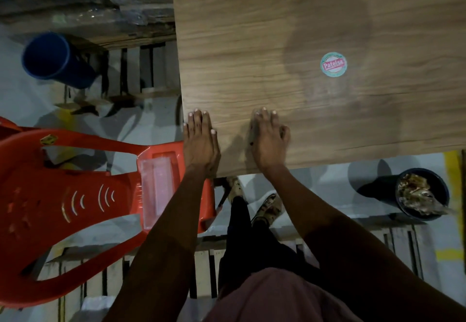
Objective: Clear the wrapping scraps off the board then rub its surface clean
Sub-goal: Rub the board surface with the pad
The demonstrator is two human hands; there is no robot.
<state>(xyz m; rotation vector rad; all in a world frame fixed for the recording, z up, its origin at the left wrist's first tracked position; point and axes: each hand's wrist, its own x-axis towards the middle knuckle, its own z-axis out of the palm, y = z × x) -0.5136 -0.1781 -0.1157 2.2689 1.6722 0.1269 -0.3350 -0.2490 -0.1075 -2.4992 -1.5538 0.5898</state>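
Looking down on a wood-grain board (290, 44), lying flat and filling the upper right of the view, its near edge running just above the feet. Both hands resting on it, well apart from each other, palms down. Left hand (200, 142) lying at the board's near-left corner, fingers straight and close together, fingertips pointing away, little finger sitting right at the left edge. Right hand (268, 140) pressing flat farther in along the near edge, fingers extended and holding nothing — something dark showing at the thumb side, too small to tell what. No scraps showing on the visible surface; a round sticker (333, 64) with red lettering sitting on the board beyond the right hand, inside a faint darker patch of the grain.

Standing left of the board, a red plastic chair (75, 195), with a clear rectangular tray (157, 190) resting on its seat just beside the left forearm. Lying on its side on the floor at upper left, a blue cylindrical bin (54, 59). Sitting on the floor at lower right — below the board's near edge — a dark bucket (422, 194) holding crumpled brownish material. Wooden slats showing under the board at left and below the feet.
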